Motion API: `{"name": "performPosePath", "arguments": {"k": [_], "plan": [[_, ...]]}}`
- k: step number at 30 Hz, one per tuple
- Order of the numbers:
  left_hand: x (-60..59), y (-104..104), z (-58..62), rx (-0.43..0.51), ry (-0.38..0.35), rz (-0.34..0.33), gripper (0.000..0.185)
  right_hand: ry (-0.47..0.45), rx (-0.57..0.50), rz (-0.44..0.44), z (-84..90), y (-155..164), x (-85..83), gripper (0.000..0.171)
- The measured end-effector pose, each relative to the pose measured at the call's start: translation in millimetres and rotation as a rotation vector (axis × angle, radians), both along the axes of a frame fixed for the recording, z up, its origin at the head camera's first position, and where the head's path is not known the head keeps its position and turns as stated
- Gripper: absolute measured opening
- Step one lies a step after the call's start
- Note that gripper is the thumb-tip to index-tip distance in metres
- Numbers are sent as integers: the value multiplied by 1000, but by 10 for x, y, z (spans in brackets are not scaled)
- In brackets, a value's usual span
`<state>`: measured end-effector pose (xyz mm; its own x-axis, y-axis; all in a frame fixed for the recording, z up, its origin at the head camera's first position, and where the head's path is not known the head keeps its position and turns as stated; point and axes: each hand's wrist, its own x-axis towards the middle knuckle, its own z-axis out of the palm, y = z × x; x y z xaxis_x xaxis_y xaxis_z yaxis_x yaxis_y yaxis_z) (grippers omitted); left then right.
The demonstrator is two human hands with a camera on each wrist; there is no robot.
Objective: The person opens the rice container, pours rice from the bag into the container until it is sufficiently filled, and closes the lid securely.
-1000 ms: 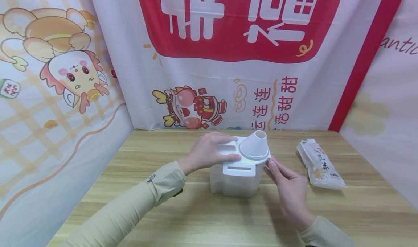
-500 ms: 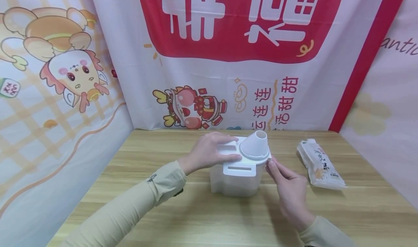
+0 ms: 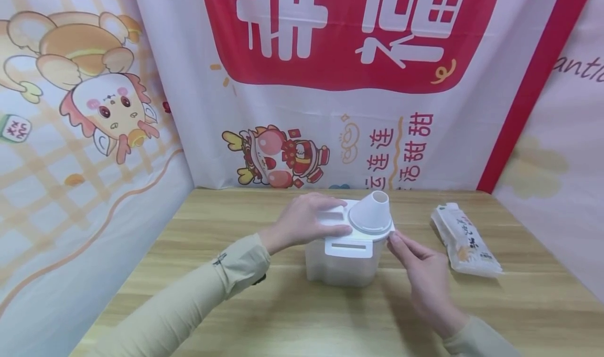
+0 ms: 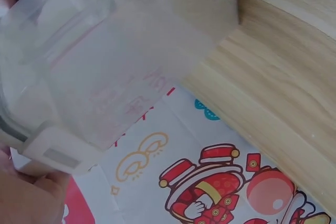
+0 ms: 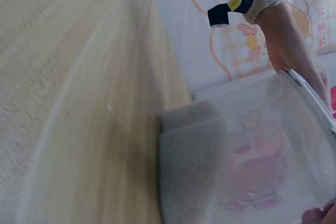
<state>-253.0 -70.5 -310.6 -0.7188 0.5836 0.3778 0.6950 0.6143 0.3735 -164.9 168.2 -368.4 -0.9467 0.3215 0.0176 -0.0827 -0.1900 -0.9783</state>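
Note:
A translucent white storage container (image 3: 342, 270) stands upright on the table. Its white lid (image 3: 356, 234) carries a cone-shaped spout (image 3: 371, 214) on the right and a slotted clasp (image 3: 349, 248) at the front. My left hand (image 3: 304, 220) grips the lid from the left, thumb toward the front and fingers toward the back, around the recessed handle. At the lid's right corner, the thumb and fingers of my right hand (image 3: 427, 273) pinch the edge. Through the container's wall (image 5: 194, 177), the right wrist view shows a pale, grainy fill in the lower part.
To the right on the wooden table (image 3: 264, 315) lies a white printed plastic bag (image 3: 467, 241). A printed cloth backdrop (image 3: 292, 105) hangs behind the table, and another cloth (image 3: 94, 152) covers the left side.
My right wrist has shifted slightly to the right, with the fingertips staying at the lid's corner. The left hand keeps its grip. The head view has tilted a little.

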Motion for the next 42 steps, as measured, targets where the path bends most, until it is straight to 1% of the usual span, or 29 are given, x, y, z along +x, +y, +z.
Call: {"name": "performPosePath", "arguments": {"k": [2,5,7,8,10,13,15,17,20,22,25,27,30,34,37,42], "plan": [[-1,-12,14,-4,-22,-17,62,11,-12,33,30,19,26,41],[-23,-48,47,17,-76,-72,60,13,-3,68,83,36,75,43],[-42,-92,61,75,-129,-87,55,0,14,69,117,34,110,44],[-56,-118,61,119,-156,-88,51,-13,19,66,132,31,126,43],[-87,-181,42,232,-203,-54,45,-34,5,61,156,19,151,40],[-145,-284,-25,387,-256,41,40,-66,-33,66,181,-1,167,36],[-187,-351,-80,446,-305,102,40,-82,-68,83,193,-12,176,36],[-223,-406,-132,457,-374,147,40,-99,-95,109,207,-22,190,40],[-269,-450,-197,454,-516,156,41,-111,-146,148,223,-44,221,47],[-293,-459,-230,466,-614,139,44,-113,-162,178,238,-66,241,53],[-313,-460,-259,510,-715,108,46,-125,-161,217,264,-112,259,61],[-315,-459,-262,537,-750,81,45,-128,-151,235,279,-147,264,65],[-316,-460,-262,564,-788,51,44,-122,-134,231,289,-193,258,69],[-323,-473,-271,584,-838,44,43,-104,-97,210,289,-250,233,68],[-331,-481,-285,595,-848,48,45,-96,-91,197,288,-282,210,65],[-317,-476,-316,601,-850,50,45,-89,-94,191,279,-295,160,68]]}}
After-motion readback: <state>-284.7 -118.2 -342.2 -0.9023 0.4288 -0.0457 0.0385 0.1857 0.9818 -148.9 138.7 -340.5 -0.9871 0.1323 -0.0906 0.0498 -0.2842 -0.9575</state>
